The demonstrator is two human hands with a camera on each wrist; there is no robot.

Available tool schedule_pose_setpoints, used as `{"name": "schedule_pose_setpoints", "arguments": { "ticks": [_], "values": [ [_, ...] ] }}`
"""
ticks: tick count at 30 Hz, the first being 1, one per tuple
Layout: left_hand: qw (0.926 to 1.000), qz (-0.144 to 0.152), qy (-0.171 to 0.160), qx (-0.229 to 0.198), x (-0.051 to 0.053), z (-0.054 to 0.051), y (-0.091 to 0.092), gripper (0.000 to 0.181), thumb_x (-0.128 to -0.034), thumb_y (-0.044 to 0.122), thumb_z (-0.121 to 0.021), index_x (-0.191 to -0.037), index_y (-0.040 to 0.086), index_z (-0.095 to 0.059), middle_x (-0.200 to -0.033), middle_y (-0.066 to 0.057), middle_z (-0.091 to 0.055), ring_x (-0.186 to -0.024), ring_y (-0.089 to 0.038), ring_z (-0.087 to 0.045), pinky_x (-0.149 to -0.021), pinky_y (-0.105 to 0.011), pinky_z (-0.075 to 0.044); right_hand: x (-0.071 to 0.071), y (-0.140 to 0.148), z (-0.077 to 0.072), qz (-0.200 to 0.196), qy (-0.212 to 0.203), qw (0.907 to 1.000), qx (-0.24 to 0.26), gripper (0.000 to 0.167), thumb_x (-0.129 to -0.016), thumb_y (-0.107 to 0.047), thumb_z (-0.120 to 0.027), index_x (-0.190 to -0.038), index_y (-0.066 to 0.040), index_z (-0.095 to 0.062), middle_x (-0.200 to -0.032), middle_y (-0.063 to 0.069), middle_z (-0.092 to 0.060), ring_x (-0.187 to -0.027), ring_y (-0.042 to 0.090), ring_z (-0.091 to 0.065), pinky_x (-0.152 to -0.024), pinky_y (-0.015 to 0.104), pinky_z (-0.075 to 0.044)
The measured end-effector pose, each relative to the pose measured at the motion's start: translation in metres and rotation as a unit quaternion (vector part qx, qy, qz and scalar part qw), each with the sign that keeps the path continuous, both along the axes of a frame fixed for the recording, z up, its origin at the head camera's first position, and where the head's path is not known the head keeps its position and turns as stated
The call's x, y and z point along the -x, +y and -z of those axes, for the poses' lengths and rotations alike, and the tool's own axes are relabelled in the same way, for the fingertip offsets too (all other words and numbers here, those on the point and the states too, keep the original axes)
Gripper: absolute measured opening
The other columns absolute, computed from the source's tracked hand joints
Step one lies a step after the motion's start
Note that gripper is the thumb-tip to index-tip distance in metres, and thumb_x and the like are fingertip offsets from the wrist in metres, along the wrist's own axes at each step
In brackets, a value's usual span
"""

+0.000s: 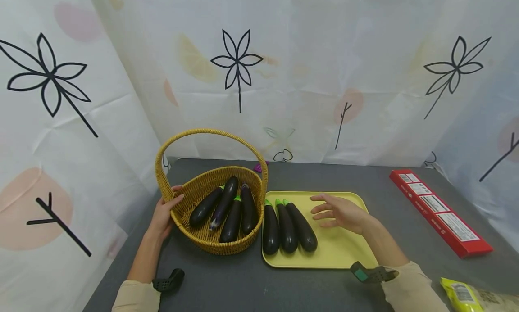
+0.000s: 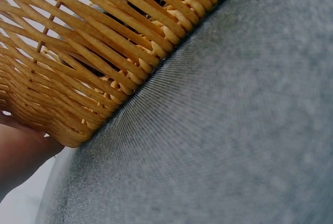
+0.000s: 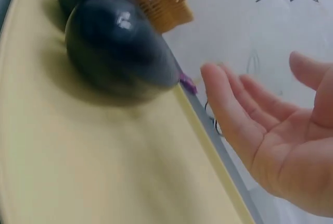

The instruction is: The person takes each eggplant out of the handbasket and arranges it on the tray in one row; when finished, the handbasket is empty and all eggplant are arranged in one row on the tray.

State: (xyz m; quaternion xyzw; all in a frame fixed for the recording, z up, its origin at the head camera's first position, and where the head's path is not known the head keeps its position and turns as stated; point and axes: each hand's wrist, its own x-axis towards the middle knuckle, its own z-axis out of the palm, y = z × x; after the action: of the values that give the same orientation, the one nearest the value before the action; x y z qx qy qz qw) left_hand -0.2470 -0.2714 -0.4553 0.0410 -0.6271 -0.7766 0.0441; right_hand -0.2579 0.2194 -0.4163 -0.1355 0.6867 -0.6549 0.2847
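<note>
A yellow wicker basket with a tall arched handle stands at the left, holding several dark eggplants. My left hand grips its left rim near the foot of the handle; in the left wrist view the woven wall hides most of that hand. On the yellow tray to the basket's right, three eggplants with green stems lie side by side. Above the tray, just right of them, my right hand hovers with fingers spread and nothing in them. The right wrist view shows a gap between its fingers and the nearest eggplant.
A long red box lies at the right of the dark grey table. Near the front right corner is a yellow-topped packet, partly out of view. A small purple item sits behind the basket. Patterned white cloth surrounds the table.
</note>
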Motion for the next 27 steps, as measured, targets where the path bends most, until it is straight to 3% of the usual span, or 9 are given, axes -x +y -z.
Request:
{"name": "schedule_pose_setpoints", "arguments": {
  "ticks": [4,9,14,20,24,27],
  "values": [
    [1.0000,-0.001,-0.004,-0.005,-0.001,-0.001,0.000,0.029,-0.0977,0.018,-0.057,-0.125,0.015,-0.050,-0.118,0.005,-0.049,-0.107,-0.013,-0.051,-0.086,-0.028,-0.042,0.002,-0.007,-0.007,-0.034,-0.023,0.9967,0.071,0.055,-0.106,-0.035,-0.030,-0.146,0.003,-0.026,-0.116,0.016,-0.056,-0.122,0.040,-0.046,-0.095,0.044,-0.042],
    [1.0000,0.000,-0.001,-0.006,-0.002,-0.001,0.000,0.026,-0.0976,0.018,-0.057,-0.123,0.017,-0.052,-0.117,0.005,-0.050,-0.105,-0.014,-0.052,-0.085,-0.028,-0.043,0.000,-0.021,-0.015,-0.093,-0.029,0.9857,0.138,0.040,-0.107,-0.028,-0.026,-0.140,-0.011,-0.042,-0.123,0.015,-0.055,-0.125,0.035,-0.045,-0.099,0.044,-0.038],
    [0.9999,-0.001,-0.002,-0.011,-0.001,0.000,-0.001,0.025,-0.0972,0.018,-0.058,-0.122,0.017,-0.053,-0.117,0.005,-0.051,-0.104,-0.013,-0.053,-0.085,-0.028,-0.043,-0.004,-0.045,-0.025,-0.138,-0.014,0.9811,0.136,0.039,-0.107,-0.021,-0.031,-0.143,-0.010,-0.038,-0.135,0.023,-0.045,-0.126,0.035,-0.043,-0.100,0.045,-0.037],
    [0.9999,0.001,-0.004,-0.012,0.000,-0.002,-0.001,0.028,-0.0970,0.019,-0.059,-0.124,0.016,-0.051,-0.117,0.005,-0.050,-0.105,-0.013,-0.052,-0.087,-0.029,-0.042,-0.013,-0.089,-0.043,-0.172,-0.044,0.9738,0.142,0.054,-0.105,-0.026,-0.038,-0.150,-0.002,-0.021,-0.144,0.026,-0.035,-0.127,0.033,-0.043,-0.102,0.046,-0.035],
    [0.9999,-0.002,-0.008,-0.013,0.000,-0.004,0.000,0.028,-0.0974,0.018,-0.058,-0.124,0.015,-0.050,-0.117,0.006,-0.049,-0.104,-0.012,-0.052,-0.086,-0.028,-0.041,-0.016,-0.123,-0.048,-0.175,-0.072,0.9701,0.152,0.057,-0.105,-0.028,-0.039,-0.151,-0.003,-0.016,-0.146,0.024,-0.034,-0.129,0.035,-0.040,-0.102,0.045,-0.035],
    [0.9998,-0.005,-0.012,-0.015,-0.001,-0.004,0.001,0.029,-0.0972,0.018,-0.058,-0.124,0.014,-0.050,-0.116,0.006,-0.050,-0.103,-0.012,-0.052,-0.085,-0.028,-0.042,-0.015,-0.147,-0.049,-0.150,-0.100,0.9716,0.154,0.055,-0.105,-0.028,-0.038,-0.151,-0.006,-0.017,-0.147,0.024,-0.031,-0.131,0.035,-0.037,-0.102,0.044,-0.035]
  ]
}}
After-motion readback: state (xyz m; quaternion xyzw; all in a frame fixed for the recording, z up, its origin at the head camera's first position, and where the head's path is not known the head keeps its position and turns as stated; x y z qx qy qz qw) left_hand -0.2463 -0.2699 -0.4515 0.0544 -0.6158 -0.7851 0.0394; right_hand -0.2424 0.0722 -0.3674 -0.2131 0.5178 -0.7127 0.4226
